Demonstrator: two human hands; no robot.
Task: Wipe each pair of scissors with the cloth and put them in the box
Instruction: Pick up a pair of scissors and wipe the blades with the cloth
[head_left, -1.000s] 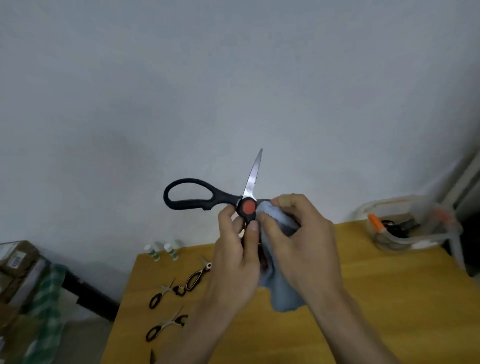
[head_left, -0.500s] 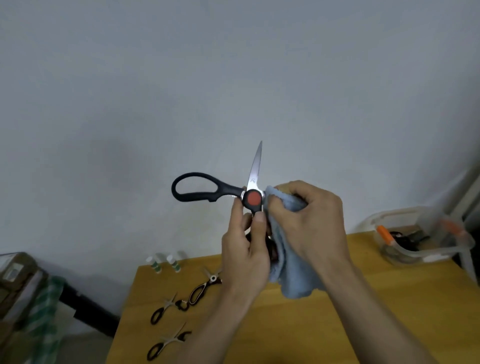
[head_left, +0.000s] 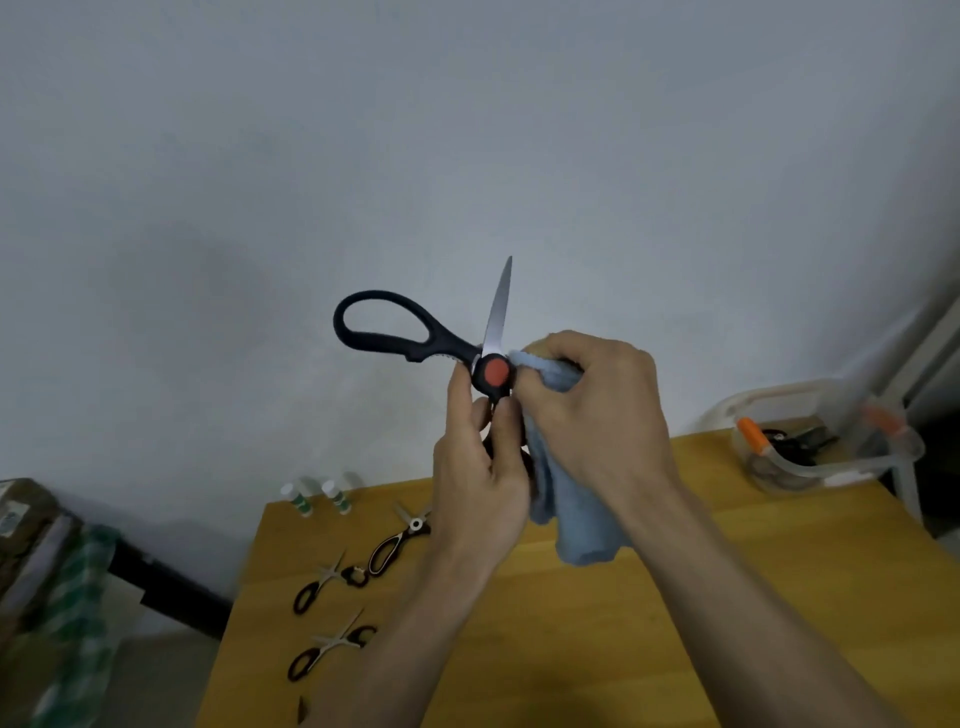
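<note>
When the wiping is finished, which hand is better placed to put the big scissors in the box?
Probably the left hand: it already grips the black scissors below the red pivot. The right hand holds the blue cloth, though the clear box stands at the table's far right.

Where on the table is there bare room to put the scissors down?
Bare wood on the table between the cloth and the box. Crowded at the left edge: three small scissors and two bottles.

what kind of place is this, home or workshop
Probably a plain room at home, not a workshop: a small wooden table against a bare wall, and a cardboard box beside green checked fabric.
</note>
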